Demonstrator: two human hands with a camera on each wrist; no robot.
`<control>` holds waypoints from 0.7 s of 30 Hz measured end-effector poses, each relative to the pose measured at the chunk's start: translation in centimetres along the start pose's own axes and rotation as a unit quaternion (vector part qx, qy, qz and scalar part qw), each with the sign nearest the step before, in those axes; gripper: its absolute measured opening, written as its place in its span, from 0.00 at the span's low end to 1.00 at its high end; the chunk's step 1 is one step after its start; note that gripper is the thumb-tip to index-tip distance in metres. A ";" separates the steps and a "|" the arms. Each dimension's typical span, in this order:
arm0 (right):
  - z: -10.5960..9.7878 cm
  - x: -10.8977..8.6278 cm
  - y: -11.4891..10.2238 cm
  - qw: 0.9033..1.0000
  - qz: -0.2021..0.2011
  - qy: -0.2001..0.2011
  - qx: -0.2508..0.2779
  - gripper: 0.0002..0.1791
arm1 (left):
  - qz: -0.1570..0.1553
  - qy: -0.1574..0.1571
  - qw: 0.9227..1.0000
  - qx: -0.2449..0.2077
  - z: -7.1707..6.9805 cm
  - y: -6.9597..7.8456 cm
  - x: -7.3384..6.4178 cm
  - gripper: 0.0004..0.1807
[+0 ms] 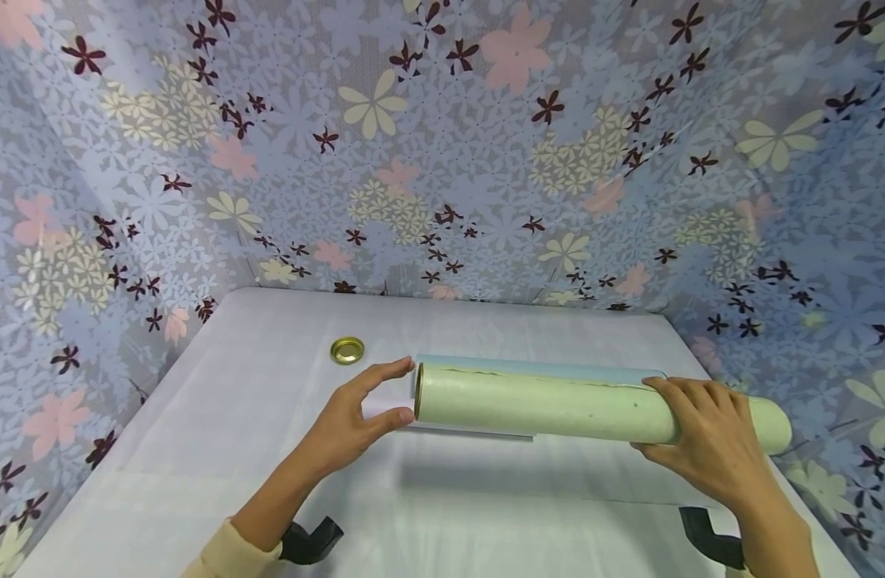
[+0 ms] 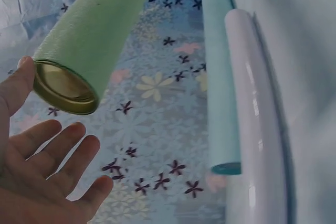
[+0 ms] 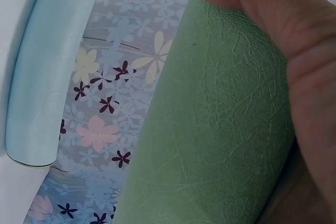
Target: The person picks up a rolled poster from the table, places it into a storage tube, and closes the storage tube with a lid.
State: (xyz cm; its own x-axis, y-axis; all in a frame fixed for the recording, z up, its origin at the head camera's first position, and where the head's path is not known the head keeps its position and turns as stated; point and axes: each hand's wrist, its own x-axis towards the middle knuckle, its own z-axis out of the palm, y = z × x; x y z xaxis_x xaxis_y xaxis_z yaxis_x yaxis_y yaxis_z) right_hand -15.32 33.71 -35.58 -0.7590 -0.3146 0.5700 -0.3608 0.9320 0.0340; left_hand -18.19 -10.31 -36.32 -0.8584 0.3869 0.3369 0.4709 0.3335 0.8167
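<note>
A pale green tube (image 1: 544,401) is held lengthwise above the table, hiding part of what lies behind it. My right hand (image 1: 710,433) grips it near its right end, with the thumb below and the fingers over the top. At the other end, my left hand (image 1: 356,417) has its thumb and fingers spread around the rim. The left wrist view shows a gold metal cap (image 2: 63,85) set into that end, the thumb tip right at its rim and the other fingers extended, apart from the tube.
A light blue tube (image 2: 220,77) and a pale lilac tube (image 2: 257,114) lie side by side on the white-covered table (image 1: 218,417). A loose round gold lid (image 1: 347,350) rests to the left. Flowered cloth (image 1: 442,160) hangs behind and at both sides.
</note>
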 end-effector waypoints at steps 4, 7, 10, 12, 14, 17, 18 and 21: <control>-0.1 0.1 -0.2 1.000 0.002 0.000 0.002 0.50 | 0.029 0.032 0.997 0.059 -0.4 0.9 0.1 0.37; 0.0 0.1 -0.4 1.000 0.002 -0.003 0.002 0.50 | 0.070 0.054 0.988 0.123 -0.5 1.7 0.2 0.40; 0.1 0.2 -0.7 1.000 0.003 -0.007 -0.001 0.49 | 0.146 0.078 0.965 0.202 -0.3 2.4 0.5 0.42; 0.0 0.3 -1.1 1.000 0.009 -0.012 -0.006 0.49 | 0.194 0.093 0.941 0.261 0.1 2.8 0.7 0.43; 0.0 0.4 -1.5 1.000 0.013 -0.017 -0.012 0.49 | 0.227 0.099 0.914 0.321 0.5 3.1 0.8 0.44; 0.0 0.5 -2.1 1.000 0.017 -0.022 -0.015 0.50 | 0.244 0.087 0.877 0.404 1.3 3.6 0.9 0.44; 0.0 0.6 -2.3 1.000 0.016 -0.022 -0.015 0.50 | 0.247 0.082 0.865 0.429 1.5 3.7 0.9 0.44; 0.1 0.6 -2.7 0.999 0.015 -0.026 -0.012 0.49 | 0.247 0.066 0.838 0.481 2.1 3.8 0.8 0.46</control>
State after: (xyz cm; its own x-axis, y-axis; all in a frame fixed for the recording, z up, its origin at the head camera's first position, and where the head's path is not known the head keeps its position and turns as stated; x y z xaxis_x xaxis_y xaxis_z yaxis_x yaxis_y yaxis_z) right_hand -14.90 30.95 -35.40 -0.7965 -0.2948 0.5278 -0.3250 0.9450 0.0374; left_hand -16.70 -6.90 -33.95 -0.4947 0.6053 0.6236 0.6678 0.7240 -0.1729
